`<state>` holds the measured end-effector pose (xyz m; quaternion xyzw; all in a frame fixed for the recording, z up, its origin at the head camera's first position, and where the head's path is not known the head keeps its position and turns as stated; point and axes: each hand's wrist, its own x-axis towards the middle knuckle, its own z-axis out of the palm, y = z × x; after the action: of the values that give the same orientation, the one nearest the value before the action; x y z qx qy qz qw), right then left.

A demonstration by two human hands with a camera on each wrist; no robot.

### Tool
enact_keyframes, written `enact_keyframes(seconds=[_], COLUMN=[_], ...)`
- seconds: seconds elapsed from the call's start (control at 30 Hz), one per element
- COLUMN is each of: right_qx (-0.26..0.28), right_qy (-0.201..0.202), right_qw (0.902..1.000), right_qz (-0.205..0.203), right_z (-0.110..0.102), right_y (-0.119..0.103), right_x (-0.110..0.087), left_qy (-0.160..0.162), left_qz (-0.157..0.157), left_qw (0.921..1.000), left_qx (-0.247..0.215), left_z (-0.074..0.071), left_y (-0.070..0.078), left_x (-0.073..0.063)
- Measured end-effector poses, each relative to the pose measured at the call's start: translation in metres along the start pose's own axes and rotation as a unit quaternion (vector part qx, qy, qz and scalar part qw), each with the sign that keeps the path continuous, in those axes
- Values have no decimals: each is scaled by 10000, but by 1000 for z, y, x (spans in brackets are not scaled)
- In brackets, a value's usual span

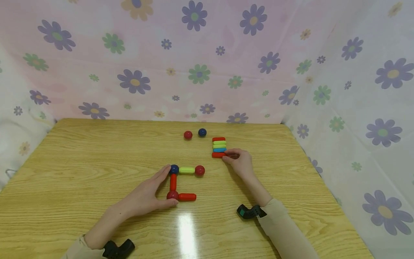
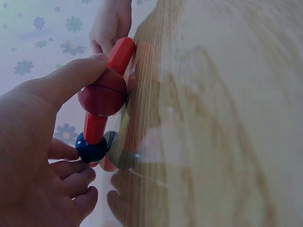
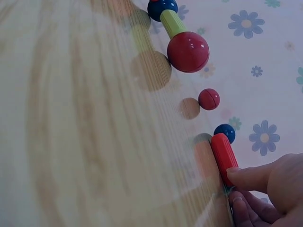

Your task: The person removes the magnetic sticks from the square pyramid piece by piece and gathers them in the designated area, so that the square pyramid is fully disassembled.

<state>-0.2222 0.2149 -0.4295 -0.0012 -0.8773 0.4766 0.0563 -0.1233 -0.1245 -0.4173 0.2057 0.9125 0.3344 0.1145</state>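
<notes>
A joined figure of balls and rods lies on the table. It has a blue ball (image 1: pixel 174 169), a yellow-green rod (image 1: pixel 186 170), a red ball (image 1: pixel 199 170), an upright-running red rod (image 1: pixel 173 182), a lower red ball (image 2: pixel 102 92) and another red rod (image 1: pixel 187 197). My left hand (image 1: pixel 145 196) holds its left side, thumb at the lower red ball and fingertips at the blue ball. Farther back on the right, my right hand (image 1: pixel 240 163) pinches the end of a loose red rod (image 3: pixel 224 156), nearest in a row of rods.
Behind that red rod lie a blue rod (image 1: pixel 219 150), two yellow-green rods (image 1: pixel 219 144) and another red rod (image 1: pixel 218 139). A loose red ball (image 1: pixel 188 135) and a loose blue ball (image 1: pixel 202 132) sit near the back of the wooden table (image 1: pixel 113 154). Flowered cloth (image 1: pixel 197 97) hangs behind.
</notes>
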Motion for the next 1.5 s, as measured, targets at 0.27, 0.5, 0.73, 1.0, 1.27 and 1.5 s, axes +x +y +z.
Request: enact_keyframes(seconds=[0.27,0.5,0.73,1.0,1.27,1.5], right_qx=[161,316,456,236,-227,-614], right_qy=[327,88,-490,-1294,-1491,-1824], right_qw=[9993,9980,9941,9876,9855,9782], right_qz=[-112,-539,-854,-863,-778,-781], right_z=[-4,-7,8,28,40,51], right_y=[-6,-32,-57,-70,-61,-54], right_x=[-3,-14,-32,-42,-44,-43], left_qy=[-15,-2,-34,-38,-54,-11], left_qz=[-14,6,7,-32,-22,8], left_qw=[10000,10000,10000,10000,10000,10000], left_qx=[15,-33,2,-16,-37,-17], left_z=[0,1,1,-1,0,1], left_y=[0,0,0,1,1,0], left_x=[1,1,2,1,2,1])
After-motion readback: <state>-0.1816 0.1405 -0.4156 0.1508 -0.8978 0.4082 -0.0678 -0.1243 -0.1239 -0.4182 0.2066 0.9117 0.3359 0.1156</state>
